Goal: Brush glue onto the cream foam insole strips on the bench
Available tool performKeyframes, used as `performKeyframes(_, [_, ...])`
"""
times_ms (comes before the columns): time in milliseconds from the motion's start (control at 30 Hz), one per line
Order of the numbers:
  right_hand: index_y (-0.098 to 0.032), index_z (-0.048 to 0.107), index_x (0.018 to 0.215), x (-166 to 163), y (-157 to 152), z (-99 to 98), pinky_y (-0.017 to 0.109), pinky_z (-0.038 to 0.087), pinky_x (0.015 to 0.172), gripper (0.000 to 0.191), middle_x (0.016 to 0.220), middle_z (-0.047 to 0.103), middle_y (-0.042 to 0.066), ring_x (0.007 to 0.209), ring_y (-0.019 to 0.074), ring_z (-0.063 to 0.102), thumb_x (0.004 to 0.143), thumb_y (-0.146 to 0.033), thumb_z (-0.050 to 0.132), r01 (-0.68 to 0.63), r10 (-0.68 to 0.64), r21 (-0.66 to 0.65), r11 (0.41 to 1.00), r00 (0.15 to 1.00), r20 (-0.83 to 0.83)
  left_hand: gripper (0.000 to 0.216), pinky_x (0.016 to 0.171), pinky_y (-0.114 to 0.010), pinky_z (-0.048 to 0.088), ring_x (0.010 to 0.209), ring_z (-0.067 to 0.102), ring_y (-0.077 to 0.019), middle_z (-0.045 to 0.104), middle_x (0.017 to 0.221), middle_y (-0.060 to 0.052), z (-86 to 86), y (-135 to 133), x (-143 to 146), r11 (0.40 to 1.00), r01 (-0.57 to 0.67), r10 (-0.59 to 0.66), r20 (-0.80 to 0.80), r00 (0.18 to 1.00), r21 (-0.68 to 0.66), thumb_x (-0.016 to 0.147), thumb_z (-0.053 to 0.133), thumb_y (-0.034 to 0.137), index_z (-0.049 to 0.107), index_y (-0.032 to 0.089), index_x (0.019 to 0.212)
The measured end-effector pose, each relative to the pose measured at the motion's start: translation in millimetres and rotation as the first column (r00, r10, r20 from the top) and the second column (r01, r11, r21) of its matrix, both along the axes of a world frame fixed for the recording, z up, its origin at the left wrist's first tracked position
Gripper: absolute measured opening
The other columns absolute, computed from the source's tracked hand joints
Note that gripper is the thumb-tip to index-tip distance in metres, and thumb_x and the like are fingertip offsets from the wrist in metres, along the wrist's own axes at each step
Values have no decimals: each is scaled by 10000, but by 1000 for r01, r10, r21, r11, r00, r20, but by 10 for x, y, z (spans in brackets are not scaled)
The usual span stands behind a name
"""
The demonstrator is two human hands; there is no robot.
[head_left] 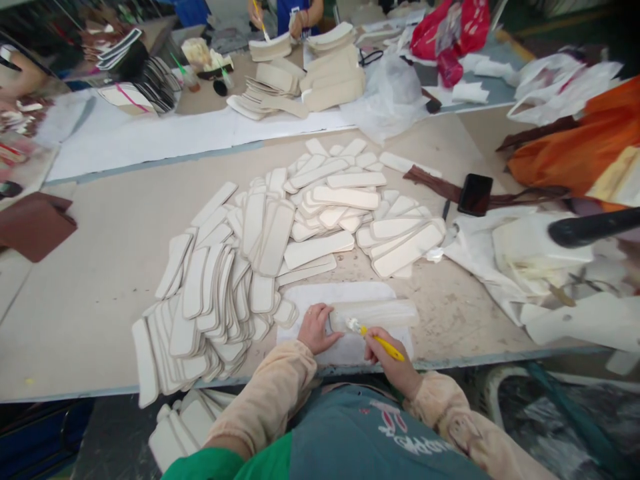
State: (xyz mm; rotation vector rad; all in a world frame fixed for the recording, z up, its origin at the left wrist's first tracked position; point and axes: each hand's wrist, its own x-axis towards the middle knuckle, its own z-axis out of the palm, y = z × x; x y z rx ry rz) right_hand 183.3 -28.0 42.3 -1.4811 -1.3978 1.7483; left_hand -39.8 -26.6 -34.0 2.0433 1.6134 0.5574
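Observation:
My right hand [393, 363] is closed around a paintbrush with a yellow handle [385, 345]. White paste covers its bristles, which touch a long pale panel [387, 312] near its left part. My left hand [316, 329] rests at the left end of this panel, thumb and fingers apart, pressing on its edge. Under the panel lies a white sheet [345, 292] at the table's front edge. Piles of similar cream, rounded panels [273, 237] spread beyond and left of my hands.
A smaller fan of panels [407, 243] lies right of the main heap. Further right are a black phone [475, 195], a white container [537, 243] and an orange bag [575, 147]. Across the table, a co-worker's hands [297, 23] hold a brush. A brown piece [35, 227] sits far left.

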Motion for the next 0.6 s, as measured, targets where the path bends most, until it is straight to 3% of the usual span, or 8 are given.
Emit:
performKeyframes(167, [-210,539,866,-173,27,-108,241,462,554,279,599,570,-33,545,124,536,875,-469,433,-89,88,-14,996,995,-55,652,931,-477,412,1062,459,-288,483,1134,-140,6,0,11,1000,-11,11,6,1000,17,669,662,501,475,157,1190])
performKeyframes(367, [-215,525,816,23,48,-58,233,438,529,268,575,556,-37,521,120,506,869,-468,452,78,-78,-2,997,997,27,666,931,-493,410,1062,462,-292,487,1134,-136,21,-2,20,999,-28,28,3,1000,-16,650,677,519,484,170,1183])
performKeyframes(500, [-214,521,824,-145,88,-39,239,450,543,283,593,570,-32,536,123,523,866,-485,449,-9,7,-25,1000,996,-84,656,925,-488,414,1053,468,-287,490,1128,-128,56,1,26,999,-41,41,18,999,-29,633,697,491,489,178,1171])
performKeyframes(600, [-210,530,829,-249,114,-116,244,448,537,308,576,555,-33,521,124,510,856,-507,450,-31,30,-19,999,997,-75,660,921,-475,418,1049,468,-281,490,1121,-133,49,0,23,999,-38,39,32,999,-19,631,700,487,488,165,1167])
